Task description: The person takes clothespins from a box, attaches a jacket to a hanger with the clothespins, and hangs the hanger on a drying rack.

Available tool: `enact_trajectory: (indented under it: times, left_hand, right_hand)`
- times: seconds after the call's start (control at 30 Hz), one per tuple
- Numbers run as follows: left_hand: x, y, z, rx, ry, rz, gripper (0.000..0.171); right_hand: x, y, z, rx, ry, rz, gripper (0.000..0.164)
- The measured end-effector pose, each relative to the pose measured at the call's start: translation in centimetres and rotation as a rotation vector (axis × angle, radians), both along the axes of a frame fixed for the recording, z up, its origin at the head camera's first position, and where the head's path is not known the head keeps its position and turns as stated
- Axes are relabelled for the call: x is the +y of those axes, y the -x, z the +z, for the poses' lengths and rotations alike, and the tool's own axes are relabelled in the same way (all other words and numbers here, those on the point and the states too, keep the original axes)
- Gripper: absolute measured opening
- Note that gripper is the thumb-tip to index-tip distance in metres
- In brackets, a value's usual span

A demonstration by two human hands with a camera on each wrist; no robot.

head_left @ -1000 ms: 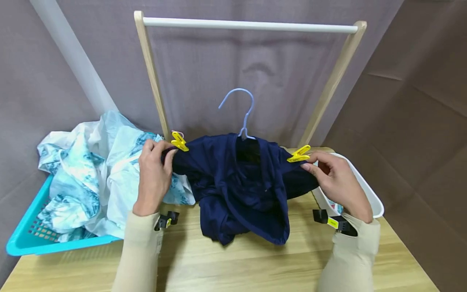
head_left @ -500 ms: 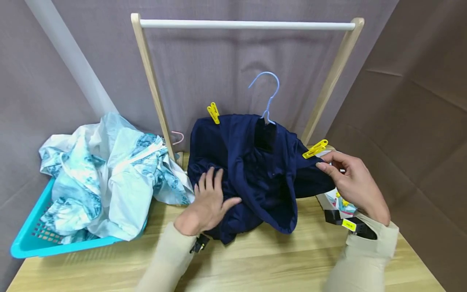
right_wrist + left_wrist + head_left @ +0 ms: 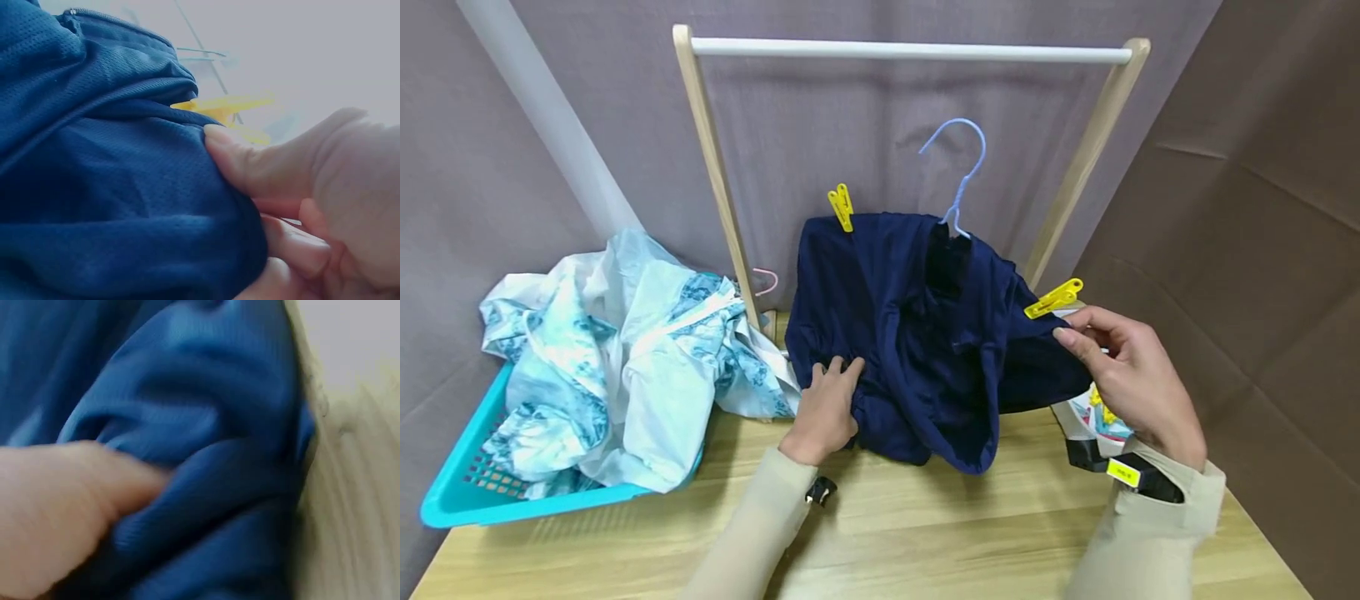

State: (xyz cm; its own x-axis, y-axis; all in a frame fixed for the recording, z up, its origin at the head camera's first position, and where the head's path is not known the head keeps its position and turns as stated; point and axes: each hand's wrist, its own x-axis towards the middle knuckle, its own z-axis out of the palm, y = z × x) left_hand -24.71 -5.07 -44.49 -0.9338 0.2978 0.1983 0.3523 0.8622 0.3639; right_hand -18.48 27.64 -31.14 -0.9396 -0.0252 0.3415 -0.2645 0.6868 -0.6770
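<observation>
A navy zip jacket (image 3: 865, 275) hangs bunched on a light-blue wire hanger (image 3: 961, 187), whose hook sticks up below the rack's bar. One yellow clothespin (image 3: 842, 208) is clipped at its left shoulder, another yellow clothespin (image 3: 1054, 298) at its right. My left hand (image 3: 825, 410) grips the lower left of the jacket, the thumb tucked into a fold in the left wrist view. With thumb and fingers, my right hand (image 3: 1131, 371) pinches the jacket's edge beside the right clothespin. A zip (image 3: 125, 24) runs along the cloth in the right wrist view.
Behind the jacket stands a wooden rack with a white bar (image 3: 910, 52). On the left, a turquoise basket (image 3: 550, 507) overflows with light-blue patterned clothes (image 3: 662, 375). A pink hanger hook (image 3: 767, 282) shows by the rack's left leg. A white bin (image 3: 1075, 421) holding yellow clothespins sits beyond my right hand.
My left hand has let go of the left shoulder and moved down onto the jacket's lower left, closing on the cloth. Jacket and hanger have risen and shifted right; the right hand still pinches the edge.
</observation>
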Motion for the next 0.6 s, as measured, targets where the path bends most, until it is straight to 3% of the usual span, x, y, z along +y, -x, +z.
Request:
enact_trajectory:
  times: [0.17,0.27,0.47,0.6]
  left_hand:
    - [-0.6,1.1,0.1,0.297,-0.313,0.129,0.061]
    - [-0.7,1.7,0.0,0.413,-0.430,0.165,0.063]
    - [-0.5,2.6,-1.2,0.449,-0.470,0.114,0.066]
    - [-0.8,2.8,-2.3,0.384,-0.511,0.093,0.061]
  right_hand:
    - [-3.2,-0.6,0.8,0.119,0.066,-0.001,0.009]
    - [-5.6,-0.6,1.6,0.175,0.128,-0.026,0.009]
    - [-8.9,0.6,5.1,0.250,0.072,-0.054,0.014]
    - [-10.8,1.9,7.2,0.268,0.013,-0.022,0.017]
